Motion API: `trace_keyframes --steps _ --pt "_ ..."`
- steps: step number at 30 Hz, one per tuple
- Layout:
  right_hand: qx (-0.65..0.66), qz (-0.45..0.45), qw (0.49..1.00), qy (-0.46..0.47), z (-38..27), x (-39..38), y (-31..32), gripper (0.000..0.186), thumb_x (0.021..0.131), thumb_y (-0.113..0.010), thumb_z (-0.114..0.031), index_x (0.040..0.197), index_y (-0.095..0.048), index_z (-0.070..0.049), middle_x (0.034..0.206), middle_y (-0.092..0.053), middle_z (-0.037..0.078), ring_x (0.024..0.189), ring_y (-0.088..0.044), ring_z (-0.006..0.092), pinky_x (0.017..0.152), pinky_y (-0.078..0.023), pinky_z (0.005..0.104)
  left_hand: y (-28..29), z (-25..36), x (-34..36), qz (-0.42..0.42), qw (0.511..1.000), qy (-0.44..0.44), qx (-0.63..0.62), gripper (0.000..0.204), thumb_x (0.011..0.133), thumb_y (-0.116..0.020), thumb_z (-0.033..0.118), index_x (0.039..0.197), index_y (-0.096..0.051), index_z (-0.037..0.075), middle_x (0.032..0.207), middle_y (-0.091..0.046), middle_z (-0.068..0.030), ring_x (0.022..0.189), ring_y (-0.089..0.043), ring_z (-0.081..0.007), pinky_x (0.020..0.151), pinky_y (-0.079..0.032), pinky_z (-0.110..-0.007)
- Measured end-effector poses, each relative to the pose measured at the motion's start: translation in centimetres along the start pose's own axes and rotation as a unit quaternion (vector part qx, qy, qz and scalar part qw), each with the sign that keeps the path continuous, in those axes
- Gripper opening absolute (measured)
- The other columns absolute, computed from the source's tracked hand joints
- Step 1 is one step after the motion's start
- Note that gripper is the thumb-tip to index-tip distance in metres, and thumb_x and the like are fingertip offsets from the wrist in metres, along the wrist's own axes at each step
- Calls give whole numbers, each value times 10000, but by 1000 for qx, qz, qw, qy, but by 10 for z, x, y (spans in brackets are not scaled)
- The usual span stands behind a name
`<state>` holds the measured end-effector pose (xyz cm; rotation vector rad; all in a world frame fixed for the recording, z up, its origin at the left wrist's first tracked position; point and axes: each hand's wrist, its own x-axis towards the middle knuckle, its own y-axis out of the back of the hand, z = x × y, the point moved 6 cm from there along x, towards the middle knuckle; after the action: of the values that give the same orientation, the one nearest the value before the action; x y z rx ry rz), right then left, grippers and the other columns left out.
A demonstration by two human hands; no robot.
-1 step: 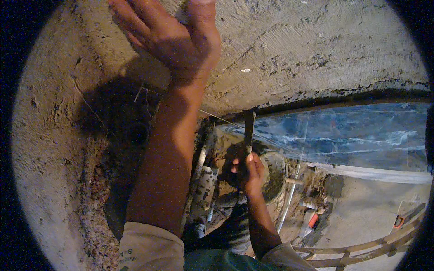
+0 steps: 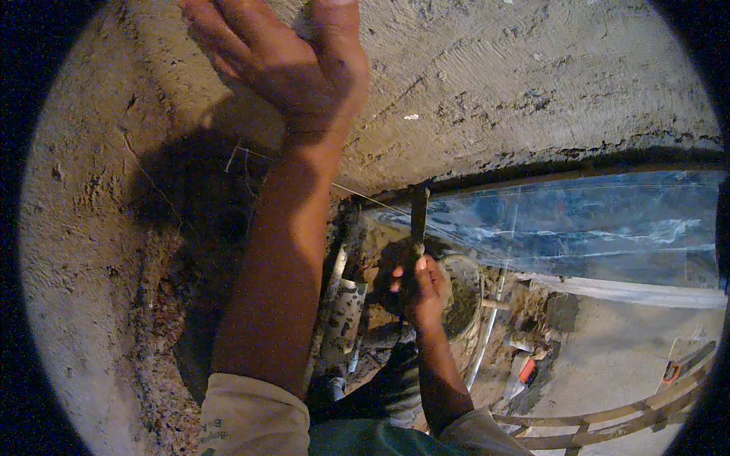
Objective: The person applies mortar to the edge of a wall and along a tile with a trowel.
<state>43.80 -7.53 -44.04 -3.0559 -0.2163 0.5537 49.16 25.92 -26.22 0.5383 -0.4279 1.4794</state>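
Note:
My left hand point(image 2: 293, 64) is raised at the top of the view, close to the rough plastered wall point(image 2: 502, 68). Its fingers are stretched and apart, with the tips cut off by the upper edge. Lower down, my right hand point(image 2: 423, 292) is closed around a narrow, dark, flat tool point(image 2: 419, 216). The blade-like part points up to the wall's lower edge, and its end appears to touch there. What the closed fingers cover of this tool is hidden. A thin string point(image 2: 365, 199) runs slantwise past my left forearm and behind the tool.
Blue plastic sheeting point(image 2: 593, 220) stretches right under the dark wall edge. A round mortar-stained container point(image 2: 462, 292) lies below my right hand. Beside it is a long metal bar point(image 2: 487, 334). A wooden ladder-like frame point(image 2: 593, 433) and an orange-handled tool point(image 2: 671, 372) sit at lower right.

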Motion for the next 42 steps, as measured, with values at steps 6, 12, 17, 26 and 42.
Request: trace_keyframes --steps 6,12,17,26,42 --pt "-156 2 988 -12 -25 2 1 240 955 -633 -243 1059 -598 -29 750 -595 45 525 -561 143 495 -511 299 -4 -4 2 37 993 -5 -115 761 990 -421 510 1513 -241 -13 1550 -142 -335 1425 -216 -486 1124 -270 -550" --pt "-91 72 991 -63 -40 -6 -2 263 941 -656 -280 948 -599 -23 715 -567 44 505 -540 131 460 -522 316 -18 -11 -4 73 988 -95 -102 692 1005 -446 418 1497 -268 -34 1559 -160 -308 1437 -223 -445 1155 -214 -532" --pt "-46 90 993 -67 -49 -19 -22 279 943 -655 -298 877 -585 -36 696 -560 38 487 -524 119 458 -540 309 -13 -1 2 110 970 -120 -183 675 1009 -445 393 1482 -284 -61 1556 -173 -308 1442 -214 -442 1158 -204 -530" --pt "-87 99 989 -62 -32 -47 -41 325 962 -624 -347 1003 -616 -25 775 -596 41 595 -559 133 495 -561 317 -13 -10 0 86 984 -114 -107 709 1000 -449 420 1488 -271 -62 1553 -169 -319 1438 -208 -459 1156 -196 -530" --pt "-79 125 988 -36 -29 -44 -63 286 968 -615 -339 914 -529 -72 701 -514 8 524 -496 114 507 -566 335 -13 -8 -1 81 985 -106 -113 711 999 -447 428 1499 -258 -41 1551 -166 -324 1427 -223 -473 1148 -212 -543"
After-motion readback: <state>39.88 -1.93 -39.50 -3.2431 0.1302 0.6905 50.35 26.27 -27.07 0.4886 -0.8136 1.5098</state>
